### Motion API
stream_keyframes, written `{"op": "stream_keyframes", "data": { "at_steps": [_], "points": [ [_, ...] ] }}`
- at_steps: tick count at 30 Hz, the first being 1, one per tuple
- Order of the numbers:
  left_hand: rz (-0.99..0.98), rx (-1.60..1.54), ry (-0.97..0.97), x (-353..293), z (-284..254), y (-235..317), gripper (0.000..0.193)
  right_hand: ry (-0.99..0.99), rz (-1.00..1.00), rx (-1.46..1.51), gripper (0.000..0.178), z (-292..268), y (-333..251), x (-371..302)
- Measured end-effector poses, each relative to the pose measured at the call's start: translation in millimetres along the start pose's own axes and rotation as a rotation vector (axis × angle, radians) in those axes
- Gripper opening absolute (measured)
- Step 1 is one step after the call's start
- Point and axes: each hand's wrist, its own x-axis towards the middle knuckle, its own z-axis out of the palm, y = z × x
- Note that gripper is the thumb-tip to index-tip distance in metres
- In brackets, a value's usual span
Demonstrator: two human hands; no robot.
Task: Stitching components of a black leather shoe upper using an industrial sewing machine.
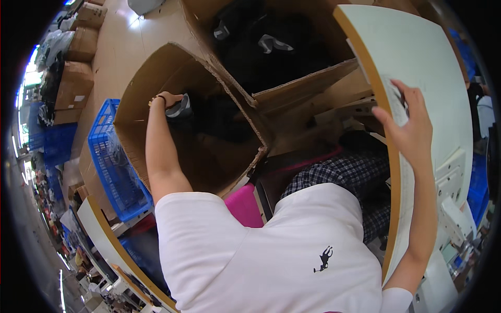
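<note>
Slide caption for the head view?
Left hand inside a cardboard box, at a grey piece; right hand at the edge of the white tabletop.

upper left of centre, the left hand (170,99) is at a piece of material (181,108) in a carton (156,70); left of that stands a crate (94,141), top centre a second carton (323,86). at right, the right hand (409,122) rests at a table's edge (383,101).

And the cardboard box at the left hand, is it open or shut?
Open: no flap covers the box; the left hand is at a grey piece in its opening, and dark contents show inside.
</note>
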Motion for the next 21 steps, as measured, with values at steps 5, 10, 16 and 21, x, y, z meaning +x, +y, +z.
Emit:
{"op": "stream_keyframes", "data": {
  "at_steps": [5,10,16,21],
  "points": [
    [0.071,-0.078,0.034,72,72,-6,0.060,-0.002,0.021,-0.178,0.053,46,22,56],
    [0.003,-0.028,0.069,142,170,-28,0.071,0.138,0.060,-0.101,0.039,69,32,65],
    [0.057,-0.095,0.015,185,255,-34,0.063,0.078,0.261,-0.046,0.032,68,34,61],
    [0.409,0.395,-0.095,216,267,-32,0.047,0.047,0.281,-0.007,0.033,67,35,62]
  ]
}}
